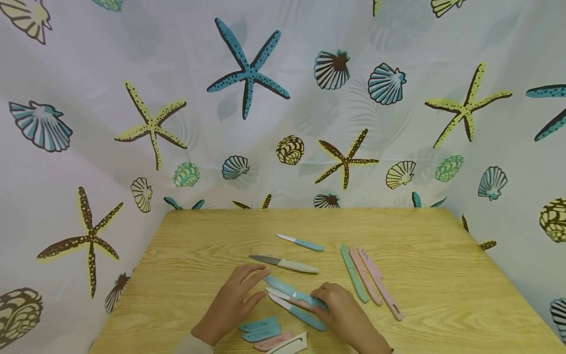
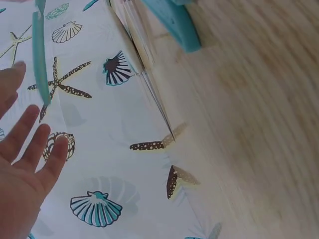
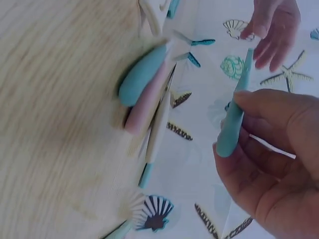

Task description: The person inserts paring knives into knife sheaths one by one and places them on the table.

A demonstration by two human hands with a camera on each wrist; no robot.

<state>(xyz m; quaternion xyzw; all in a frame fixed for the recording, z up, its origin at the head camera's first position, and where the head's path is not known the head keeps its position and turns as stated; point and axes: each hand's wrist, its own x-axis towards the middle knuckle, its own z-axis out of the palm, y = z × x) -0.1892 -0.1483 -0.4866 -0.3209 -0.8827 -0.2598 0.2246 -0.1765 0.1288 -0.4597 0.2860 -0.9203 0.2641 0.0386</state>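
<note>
My right hand (image 1: 342, 309) grips the handle of a blue knife (image 1: 283, 286) whose blade is covered by a blue sheath. In the right wrist view, the thumb and fingers pinch that blue handle (image 3: 232, 127). Close to the sheathed end is my left hand (image 1: 239, 295), its fingers spread and apart from the knife in the left wrist view. Below the held knife lie a bare-bladed knife with a blue handle (image 1: 305, 317) and one with a pink handle (image 1: 301, 303). Farther back lie a white-handled knife (image 1: 298, 266) and a smaller blue-handled knife (image 1: 309, 245), both bare.
On the right lie a green knife (image 1: 353, 275), a pink knife (image 1: 366, 278) and a longer pink knife (image 1: 382, 285), blades covered. Several loose sheaths, including a pink sheath (image 1: 273, 341) and a white sheath (image 1: 289, 345), lie at the wooden table's (image 1: 199, 246) front. Patterned cloth (image 1: 283, 108) surrounds it.
</note>
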